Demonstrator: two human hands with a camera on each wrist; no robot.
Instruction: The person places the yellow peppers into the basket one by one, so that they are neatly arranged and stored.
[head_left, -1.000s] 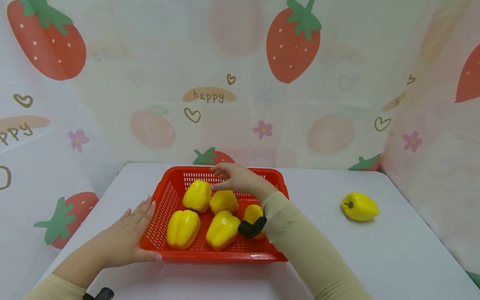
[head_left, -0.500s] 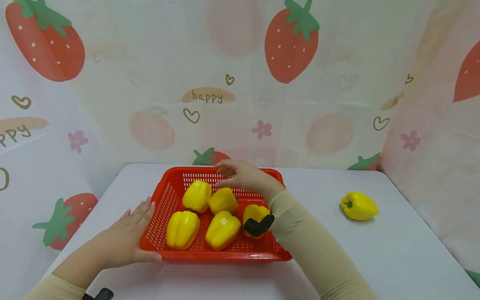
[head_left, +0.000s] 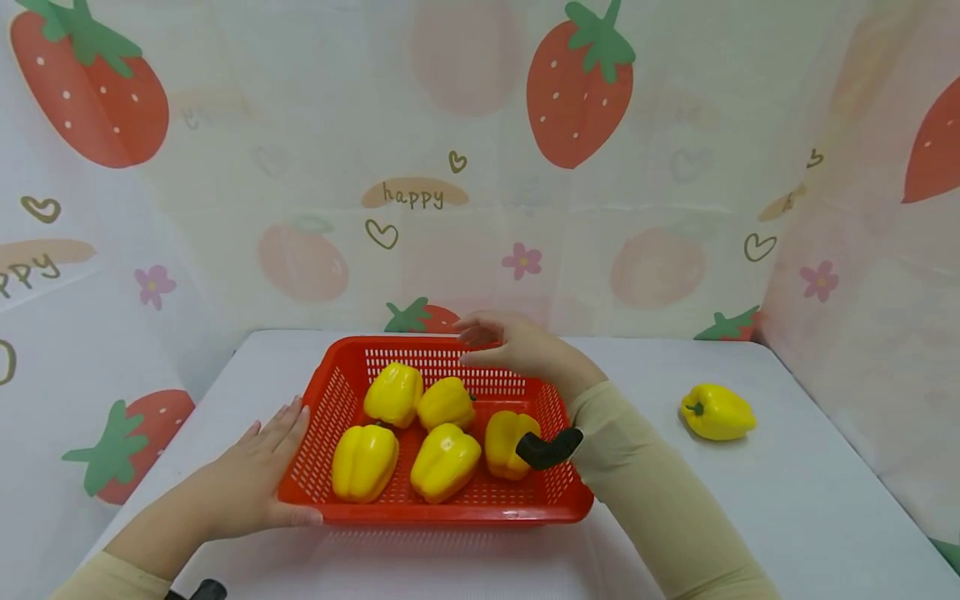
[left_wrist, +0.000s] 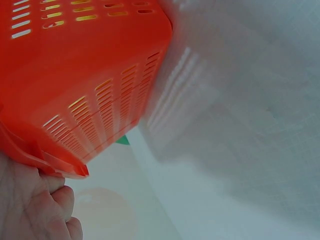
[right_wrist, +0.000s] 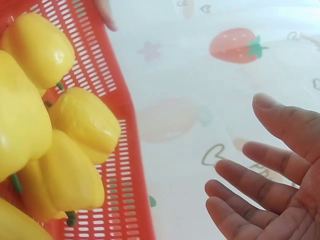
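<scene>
A red plastic basket (head_left: 517,514) with slotted walls stands on the table and holds several yellow bell peppers (head_left: 446,463), lying at different angles. My left hand (head_left: 243,487) rests against the basket's left rim, fingers extended along it and thumb at the front corner. In the left wrist view, the fingers (left_wrist: 62,200) show beside the rim. Over the basket's back right part hovers my right hand (head_left: 525,346), its fingers loosely bent and nothing in them. The right wrist view shows that palm (right_wrist: 300,210) bare, apart from the peppers and the rim.
A single yellow bell pepper (head_left: 718,412) lies on the white table (head_left: 795,508), well to the right of the basket. Cloth walls (head_left: 570,275) with strawberry prints rise behind and at both sides. Black camera mounts (head_left: 550,450) sit at the wrists.
My right hand has moved to the right above the basket, uncovering more of the right-hand pepper and the back wall. The left hand and the peppers have stayed in place.
</scene>
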